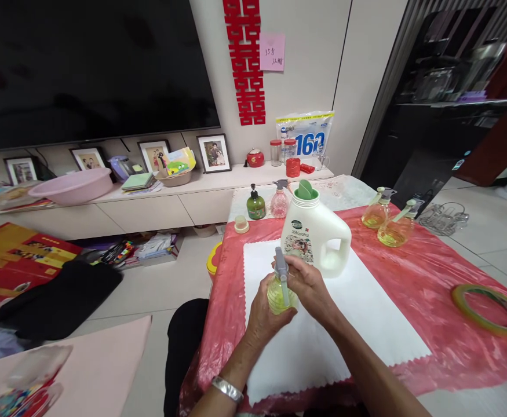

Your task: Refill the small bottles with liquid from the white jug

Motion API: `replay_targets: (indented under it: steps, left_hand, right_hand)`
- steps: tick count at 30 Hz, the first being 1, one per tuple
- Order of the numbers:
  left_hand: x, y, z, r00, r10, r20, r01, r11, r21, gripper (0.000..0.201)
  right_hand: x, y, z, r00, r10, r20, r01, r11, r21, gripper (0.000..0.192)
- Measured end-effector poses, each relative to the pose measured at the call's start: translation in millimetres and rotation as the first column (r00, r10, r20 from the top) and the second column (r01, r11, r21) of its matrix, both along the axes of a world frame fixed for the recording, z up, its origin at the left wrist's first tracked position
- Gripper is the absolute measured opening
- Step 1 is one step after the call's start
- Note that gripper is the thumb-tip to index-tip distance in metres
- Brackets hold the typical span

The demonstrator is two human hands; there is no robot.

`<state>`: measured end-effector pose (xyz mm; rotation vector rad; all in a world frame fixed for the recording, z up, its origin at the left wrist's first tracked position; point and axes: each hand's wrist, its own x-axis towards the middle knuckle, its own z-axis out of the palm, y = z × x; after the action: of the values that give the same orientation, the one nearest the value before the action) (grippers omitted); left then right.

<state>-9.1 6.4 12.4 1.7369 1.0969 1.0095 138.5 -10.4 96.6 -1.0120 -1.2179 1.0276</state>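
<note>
My left hand is wrapped round a clear ribbed spray bottle that holds yellow-green liquid. At its neck, my right hand closes on the grey spray head. The bottle is held above a white sheet on the red-covered table. Just behind my hands stands a large white jug with a handle and an open mouth, a green spout piece showing inside it. A round pale cap lies at the table's far left.
A green pump bottle and a pink spray bottle stand at the back. Two spray bottles with yellow liquid, one being this nearer bottle, are at the right. A tape roll lies on the red cover.
</note>
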Motion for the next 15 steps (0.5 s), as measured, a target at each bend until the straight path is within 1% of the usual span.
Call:
replay_targets:
  steps: [3,8,12,15]
  left_hand:
    - [0,0,-2.9,1.0,-0.001,-0.009,0.001,1.0,-0.004,0.083]
    - [3,1,-7.6,1.0,0.003,-0.018,-0.002,0.999,0.039,0.082]
    - [3,0,-7.8,1.0,0.0,-0.018,0.001,1.0,0.021,0.086]
    - [4,-1,-7.2,1.0,-0.028,0.011,0.028,1.0,0.009,0.082]
  right_hand:
    - [0,-4,-4.0,0.998,0.019,0.058,-0.019,1.0,-0.012,0.031]
    - [2,-12,-5.4,0.992,0.018,0.128,-0.022,0.999,0.028,0.03]
    - [5,-12,-14.0,0.992,-0.004,0.129,-0.004,0.998,0.058,0.028]
    - [4,-8,-22.3,0.994,-0.034,0.108,0.026,0.996,0.082,0.031]
